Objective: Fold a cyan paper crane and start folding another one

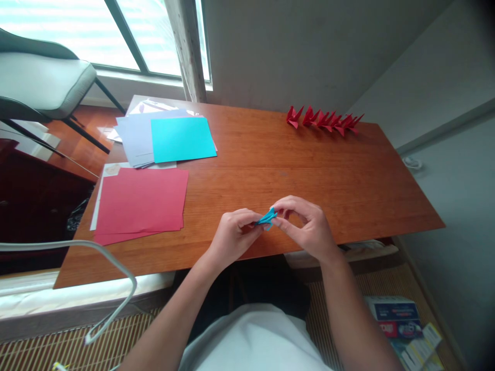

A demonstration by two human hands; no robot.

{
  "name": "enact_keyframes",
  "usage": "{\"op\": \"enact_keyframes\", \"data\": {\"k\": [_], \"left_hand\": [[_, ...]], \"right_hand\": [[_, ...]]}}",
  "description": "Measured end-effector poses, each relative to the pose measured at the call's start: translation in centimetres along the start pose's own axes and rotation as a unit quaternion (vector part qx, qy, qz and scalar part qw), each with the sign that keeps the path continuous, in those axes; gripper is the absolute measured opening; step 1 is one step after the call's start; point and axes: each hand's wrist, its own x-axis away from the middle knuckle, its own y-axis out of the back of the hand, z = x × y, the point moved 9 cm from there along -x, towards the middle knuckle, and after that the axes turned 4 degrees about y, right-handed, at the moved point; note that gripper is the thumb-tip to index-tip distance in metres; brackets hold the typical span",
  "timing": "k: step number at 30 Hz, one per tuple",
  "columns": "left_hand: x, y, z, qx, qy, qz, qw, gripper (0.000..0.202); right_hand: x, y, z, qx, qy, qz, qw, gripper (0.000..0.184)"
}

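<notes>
A small folded piece of blue paper point(266, 219) is held between my two hands, above the front part of the wooden table point(247, 170). My left hand point(235, 232) pinches its left end between thumb and fingers. On the other side, my right hand point(305, 221) grips the right end with thumb and forefinger. The fingertips cover parts of the folds, so the full shape cannot be made out. Several red folded paper cranes point(323, 121) stand in a row at the table's back right.
Red paper sheets point(141, 201) lie at the table's left, with a bright blue sheet point(183, 139) on white papers point(135, 136) behind them. A white curved tube point(116, 263) crosses the lower left. A chair point(46, 77) stands by the window. Boxes point(402, 319) sit lower right.
</notes>
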Motion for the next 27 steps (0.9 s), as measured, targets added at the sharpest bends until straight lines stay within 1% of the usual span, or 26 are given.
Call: {"op": "enact_keyframes", "data": {"k": [4,6,11,13,17,27], "left_hand": [[0.02,-0.08,-0.07,-0.007,-0.004,-0.001,1.0,0.011],[0.04,-0.13,-0.03,-0.007,-0.004,-0.002,1.0,0.011],[0.1,-0.13,0.05,-0.001,-0.01,-0.007,1.0,0.01],[0.12,-0.15,0.01,-0.002,-0.013,-0.005,1.0,0.01],[0.13,-0.16,-0.1,-0.005,-0.015,-0.005,1.0,0.011],[0.08,-0.2,-0.09,-0.006,-0.008,-0.003,1.0,0.011]], "right_hand": [[-0.1,0.1,-0.12,-0.004,-0.005,0.002,1.0,0.01],[-0.18,0.09,0.01,-0.01,0.003,0.006,1.0,0.011],[-0.38,-0.2,0.33,-0.022,0.02,0.029,0.999,0.003],[-0.41,-0.26,0.33,-0.022,0.018,0.033,0.999,0.004],[-0.45,-0.22,0.36,-0.022,0.011,0.029,0.999,0.006],[-0.47,-0.16,0.57,-0.014,0.018,0.021,1.0,0.006]]}}
